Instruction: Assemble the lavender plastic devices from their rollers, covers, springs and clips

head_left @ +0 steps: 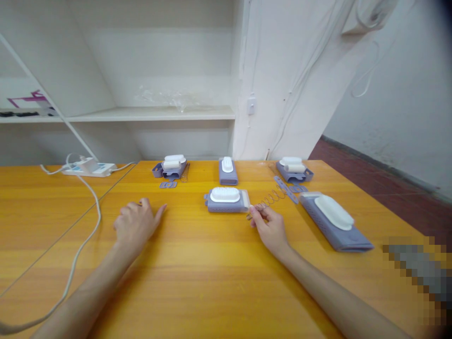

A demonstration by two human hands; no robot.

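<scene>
My right hand (271, 230) pinches one end of a long thin metal coil spring (273, 197), which stretches away to the right. Just left of those fingertips lies a grey-purple plastic case (226, 207) with a white bristled brush (225, 194) on top and a pale strip at its right end. The spring's far end comes close to a flat grey-purple strip with holes (286, 189). My left hand (136, 223) rests palm down on the table, thumb out and fingers loosely bent, holding nothing.
A larger grey-purple case (339, 235) with a white top lies at right. Along the back stand a case with a roller (173, 165), a small case (228, 176) and another roller case (294, 170). At left are a power strip (90, 167) and a white cable (95, 221).
</scene>
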